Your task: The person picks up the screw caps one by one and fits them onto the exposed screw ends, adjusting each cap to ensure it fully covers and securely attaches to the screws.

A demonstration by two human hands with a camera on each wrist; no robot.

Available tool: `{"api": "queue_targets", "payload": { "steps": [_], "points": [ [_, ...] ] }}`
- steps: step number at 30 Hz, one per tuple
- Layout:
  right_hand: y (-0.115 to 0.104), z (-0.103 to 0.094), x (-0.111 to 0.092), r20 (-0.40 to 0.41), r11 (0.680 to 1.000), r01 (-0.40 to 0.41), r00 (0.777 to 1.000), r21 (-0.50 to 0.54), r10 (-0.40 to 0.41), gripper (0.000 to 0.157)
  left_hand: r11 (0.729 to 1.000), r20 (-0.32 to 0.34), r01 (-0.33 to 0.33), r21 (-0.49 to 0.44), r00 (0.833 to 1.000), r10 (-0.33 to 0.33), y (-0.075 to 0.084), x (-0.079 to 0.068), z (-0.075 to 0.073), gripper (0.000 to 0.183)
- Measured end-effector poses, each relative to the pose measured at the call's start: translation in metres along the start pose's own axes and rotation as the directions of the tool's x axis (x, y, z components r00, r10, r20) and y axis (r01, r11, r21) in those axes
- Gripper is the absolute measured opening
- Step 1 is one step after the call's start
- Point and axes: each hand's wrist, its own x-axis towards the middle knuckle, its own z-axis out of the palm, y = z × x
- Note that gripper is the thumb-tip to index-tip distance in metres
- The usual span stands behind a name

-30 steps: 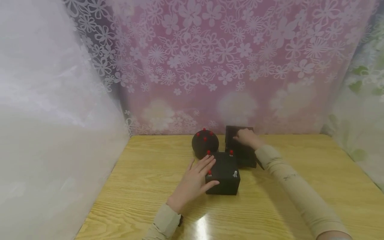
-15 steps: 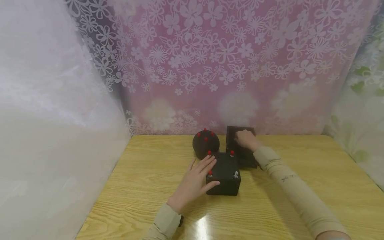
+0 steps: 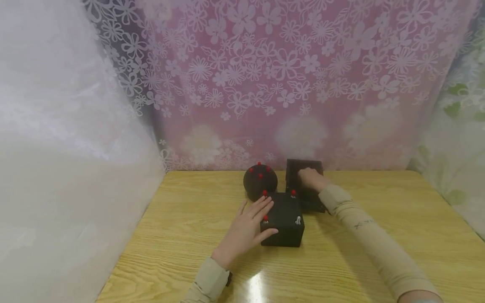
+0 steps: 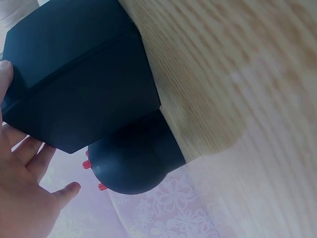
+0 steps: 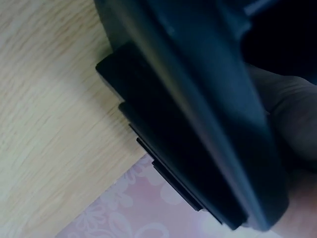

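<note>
Near the middle of the table sits a black box [image 3: 282, 208] with red knobs and one silver toggle switch on its top. My left hand [image 3: 242, 231] rests on its left side, fingers straight across the top and thumb along the front edge. Behind the box, to the right, is an open black case [image 3: 292, 168] with a raised back panel. My right hand [image 3: 313, 179] reaches into this case; its fingertips are hidden, and I cannot tell whether they hold anything. In the right wrist view the fingers [image 5: 294, 116] show dimly behind the case's dark rim [image 5: 223, 124].
A round black object [image 3: 259, 185] with several small red knobs stands just behind the box, at its left. All of it is on a wood-grain table [image 3: 182, 227]. A pink flowered curtain [image 3: 242, 84] hangs at the table's far edge, and pale sheeting [image 3: 75, 147] covers the left side.
My right hand has shifted slightly right and lower within the open case. The left hand stays on the box, and the black things have kept their places.
</note>
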Motion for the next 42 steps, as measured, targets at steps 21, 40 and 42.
{"api": "queue_targets", "payload": {
  "steps": [21,40,42],
  "points": [
    [0.005,-0.005,-0.002,0.074,0.985,-0.009,0.997,0.173,-0.004,0.006,1.000,-0.009,-0.005,-0.021,1.000,0.005,0.000,0.000,0.000,0.072],
    [0.009,-0.014,-0.025,0.082,0.700,-0.111,0.994,0.705,0.075,0.027,1.000,-0.005,0.007,-0.015,1.000,-0.007,0.003,0.001,-0.003,0.071],
    [0.007,-0.015,-0.030,0.078,0.656,-0.107,0.994,0.747,0.073,0.029,1.000,-0.009,0.004,-0.012,1.000,-0.004,0.003,0.001,-0.002,0.072]
  ]
}}
